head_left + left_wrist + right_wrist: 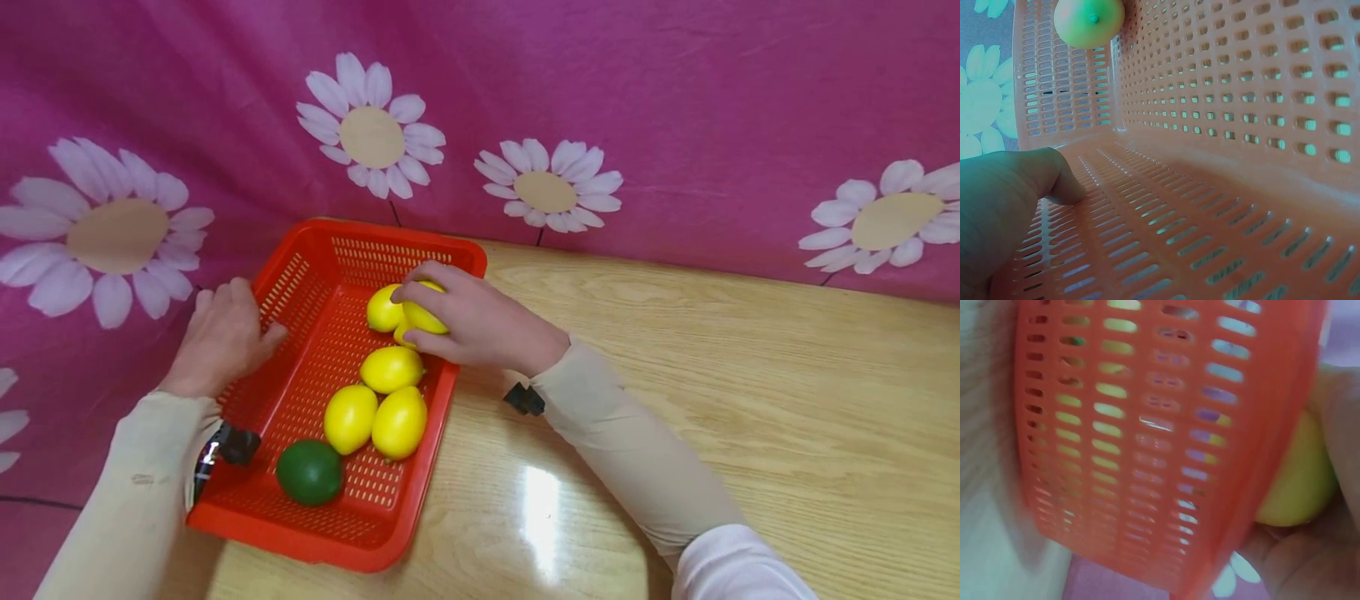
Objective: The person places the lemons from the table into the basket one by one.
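Note:
A red plastic basket [300, 546] with slotted walls stands on the table. Over its left rim lies my left hand [221, 342], the thumb [1063, 181] inside against the slotted wall and the other fingers outside. My right hand [472, 321] reaches over the right rim and holds a yellow lemon [424, 307], which also shows behind the rim in the right wrist view. Another lemon [384, 308] touches it on the left, and part of one more shows underneath. Nearer lie a sideways lemon [392, 370], two more lemons [351, 418] side by side, and a dark green lime-shaped fruit [309, 472].
The wooden table [712, 400] stretches to the right of the basket. A magenta cloth [675, 100] with white daisies hangs behind and along the left side, close to the basket. Small black devices [523, 399] sit at both wrists.

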A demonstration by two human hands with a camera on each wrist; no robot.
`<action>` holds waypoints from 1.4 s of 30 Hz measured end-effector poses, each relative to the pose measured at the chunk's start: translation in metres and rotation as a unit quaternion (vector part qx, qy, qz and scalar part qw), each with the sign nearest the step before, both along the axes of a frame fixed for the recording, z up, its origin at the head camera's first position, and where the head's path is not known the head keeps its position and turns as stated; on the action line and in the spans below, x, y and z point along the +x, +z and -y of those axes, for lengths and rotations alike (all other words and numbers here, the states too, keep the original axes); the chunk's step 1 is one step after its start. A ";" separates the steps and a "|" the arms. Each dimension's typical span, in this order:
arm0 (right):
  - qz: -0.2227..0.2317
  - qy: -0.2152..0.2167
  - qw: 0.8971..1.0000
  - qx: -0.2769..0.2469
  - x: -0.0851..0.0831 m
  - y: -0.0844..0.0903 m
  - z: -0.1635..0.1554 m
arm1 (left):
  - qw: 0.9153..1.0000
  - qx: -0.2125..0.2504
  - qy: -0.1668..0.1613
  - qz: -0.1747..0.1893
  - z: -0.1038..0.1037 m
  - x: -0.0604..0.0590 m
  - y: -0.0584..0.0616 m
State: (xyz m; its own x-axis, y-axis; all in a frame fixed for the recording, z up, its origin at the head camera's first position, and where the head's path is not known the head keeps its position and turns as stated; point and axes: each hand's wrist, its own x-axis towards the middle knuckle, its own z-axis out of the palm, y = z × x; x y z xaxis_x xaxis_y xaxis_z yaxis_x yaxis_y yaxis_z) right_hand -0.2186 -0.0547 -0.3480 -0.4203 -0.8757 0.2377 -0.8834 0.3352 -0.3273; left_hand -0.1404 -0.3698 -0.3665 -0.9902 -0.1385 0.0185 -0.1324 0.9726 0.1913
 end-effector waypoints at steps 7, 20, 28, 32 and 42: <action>0.006 -0.010 0.999 0.043 0.007 0.002 0.003 | 1.000 0.009 0.004 0.008 -0.006 -0.001 0.007; 0.030 -0.025 0.995 0.095 0.016 0.012 -0.006 | 0.999 0.027 0.008 0.020 -0.014 0.002 0.014; 0.021 -0.033 0.997 0.072 0.020 0.006 -0.011 | 0.999 0.039 0.009 0.028 -0.017 0.005 0.011; 0.017 -0.048 0.999 0.003 0.022 -0.004 -0.021 | 0.999 0.031 0.001 0.022 -0.017 0.006 0.005; 0.034 -0.137 0.983 -0.120 0.023 -0.027 -0.100 | 0.999 0.042 0.006 0.014 -0.007 0.005 0.006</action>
